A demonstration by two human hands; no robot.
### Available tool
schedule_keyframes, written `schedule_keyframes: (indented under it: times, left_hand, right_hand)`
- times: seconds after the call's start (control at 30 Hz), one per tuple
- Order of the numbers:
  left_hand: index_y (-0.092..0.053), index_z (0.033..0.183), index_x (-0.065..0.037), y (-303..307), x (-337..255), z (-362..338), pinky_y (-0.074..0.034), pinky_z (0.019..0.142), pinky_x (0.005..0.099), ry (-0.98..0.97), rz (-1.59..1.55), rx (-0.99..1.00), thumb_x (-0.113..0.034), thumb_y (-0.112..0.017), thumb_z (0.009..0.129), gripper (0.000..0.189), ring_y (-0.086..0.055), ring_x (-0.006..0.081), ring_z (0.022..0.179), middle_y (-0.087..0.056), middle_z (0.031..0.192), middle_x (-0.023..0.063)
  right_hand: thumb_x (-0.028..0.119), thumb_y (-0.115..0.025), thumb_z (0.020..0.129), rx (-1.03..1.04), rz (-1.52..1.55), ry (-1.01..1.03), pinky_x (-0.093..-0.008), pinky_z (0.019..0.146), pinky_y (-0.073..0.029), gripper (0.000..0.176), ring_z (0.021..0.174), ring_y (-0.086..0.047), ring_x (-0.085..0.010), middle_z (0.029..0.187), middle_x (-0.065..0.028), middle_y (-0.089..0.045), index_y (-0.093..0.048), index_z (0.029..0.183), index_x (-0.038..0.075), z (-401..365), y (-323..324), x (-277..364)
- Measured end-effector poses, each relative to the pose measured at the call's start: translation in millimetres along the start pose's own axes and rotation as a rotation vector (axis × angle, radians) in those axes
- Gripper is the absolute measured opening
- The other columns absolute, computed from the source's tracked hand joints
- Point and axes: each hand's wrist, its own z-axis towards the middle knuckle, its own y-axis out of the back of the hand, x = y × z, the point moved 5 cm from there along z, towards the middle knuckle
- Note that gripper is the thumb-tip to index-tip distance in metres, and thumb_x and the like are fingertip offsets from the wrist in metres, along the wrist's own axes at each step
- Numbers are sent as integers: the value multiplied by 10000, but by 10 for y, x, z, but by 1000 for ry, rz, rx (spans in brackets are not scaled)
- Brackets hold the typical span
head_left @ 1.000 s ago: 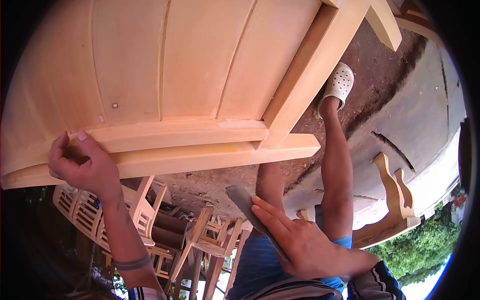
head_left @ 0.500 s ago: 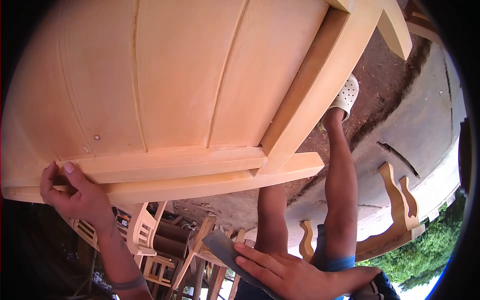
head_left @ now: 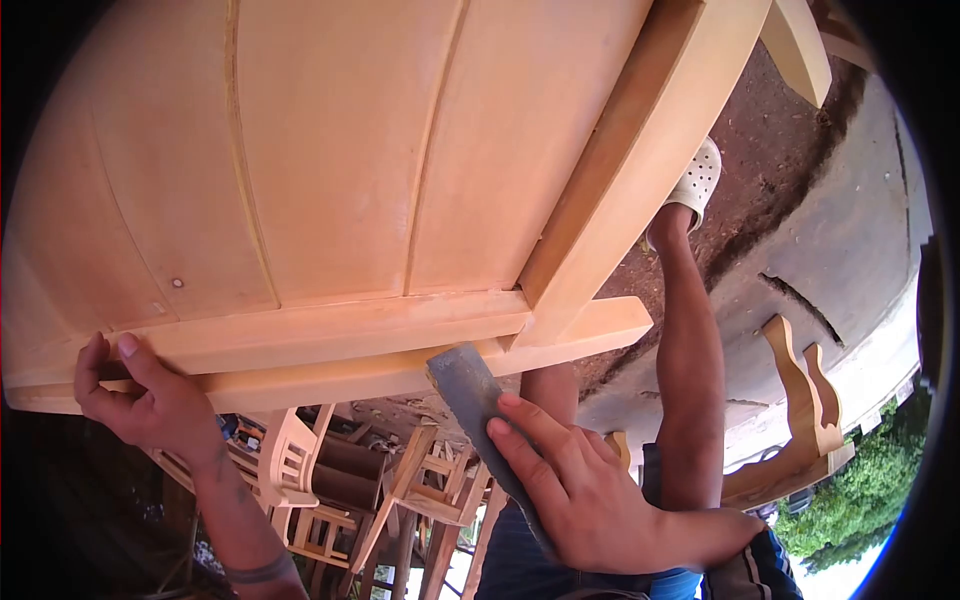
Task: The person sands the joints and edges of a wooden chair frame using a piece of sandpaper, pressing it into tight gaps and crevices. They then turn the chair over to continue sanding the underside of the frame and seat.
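Note:
A large pale wooden furniture piece with a grooved plank panel (head_left: 330,150) fills the upper left. Along its lower side run two rails, the outer one a slightly curved wooden rail (head_left: 600,325). My left hand (head_left: 150,400) grips the rails near their left end, with thumb and fingers curled over the edge. In my right hand (head_left: 600,490) is a strip of dark grey sandpaper (head_left: 465,385), pressed under the fingers. The strip's far end overlaps the outer rail in this view. Part of the strip lies hidden behind my fingers.
One foot in a white perforated clog (head_left: 695,185) stands on the ground beyond the frame's side beam (head_left: 620,180). Wooden chairs (head_left: 290,460) and loose frames crowd the lower left. A curved wooden piece (head_left: 795,400) stands on the right, near green foliage (head_left: 865,490).
My right hand has moved up and slightly right with the sandpaper, bringing its end to the outer rail. The panel has shifted slightly left in view. My left hand keeps its grip.

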Motion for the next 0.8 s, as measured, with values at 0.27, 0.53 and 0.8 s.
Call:
schedule_keyframes:
  times: [0.27, 0.53, 0.8]
  left_hand:
    - [-531, 1169, 17, -1, -12, 7, -465, 798, 298, -33, -47, 11, -150, -627, 943, 297, -528, 181, 878, -496, 1112, 137]
    - [-545, 1156, 15, 6, -57, 11, -459, 790, 299, -62, 4, 1, -142, -627, 940, 280, -514, 172, 866, -508, 1064, 118]
    - [-544, 1164, -2, 24, -90, 21, -473, 741, 310, -65, 93, 45, -184, -638, 936, 306, -525, 186, 879, -477, 1139, 153]
  right_hand:
    - [79, -558, 744, 23, -122, -103, -361, 810, -473, 692, 925, -547, -298, 1456, -258, -372, -378, 1386, -107, 131, -82, -76]
    - [62, -564, 730, -22, -132, -139, -350, 745, -515, 682, 986, -610, -306, 1381, -300, -421, -370, 1347, -155, 326, -25, -136]
    - [15, -582, 691, 247, -91, -368, -427, 684, -538, 667, 869, -623, -396, 1287, -319, -455, -361, 1303, -130, 639, -227, -230]
